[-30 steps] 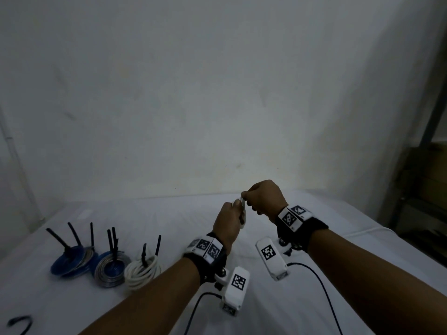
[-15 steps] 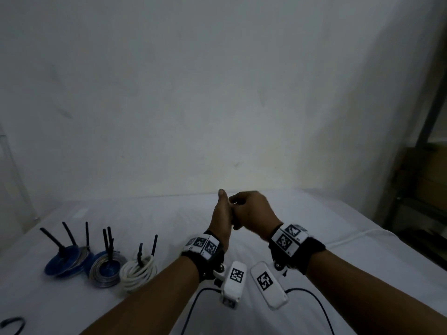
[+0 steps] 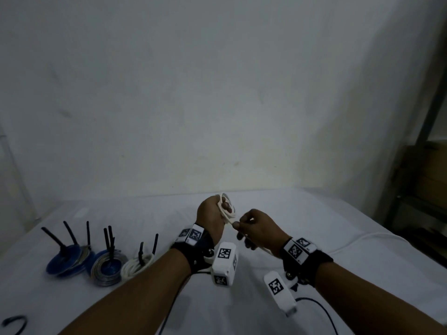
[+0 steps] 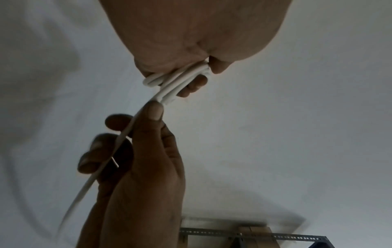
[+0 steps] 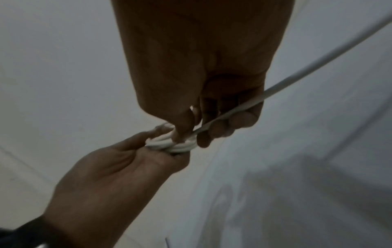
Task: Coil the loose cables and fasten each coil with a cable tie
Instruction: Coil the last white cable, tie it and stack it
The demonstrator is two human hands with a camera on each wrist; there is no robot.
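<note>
**White cable wound in one hand, pulled by the other**

The left hand [image 3: 210, 215] is held up above the white table [image 3: 338, 298]. Its fingers are curled round a small bundle of white cable [image 3: 226, 213]. The cable is thin, smooth and round. In the left wrist view, several loops of it lie side by side and poke out from under the fingers.

The right hand [image 3: 260, 229] is just beside the left one. Its thumb and finger pinch the loose end of the same cable, close to the bundle. From there the cable runs through the curled fingers, past the wrist, and down onto the table on the right.

Three finished coils lie far off on the left of the table. One is a white coil [image 3: 136, 265], one is a grey coil [image 3: 107, 268] and one is a blue coil [image 3: 65, 262]. Black cable ties [image 3: 110, 240] stick up from each of them.
</note>
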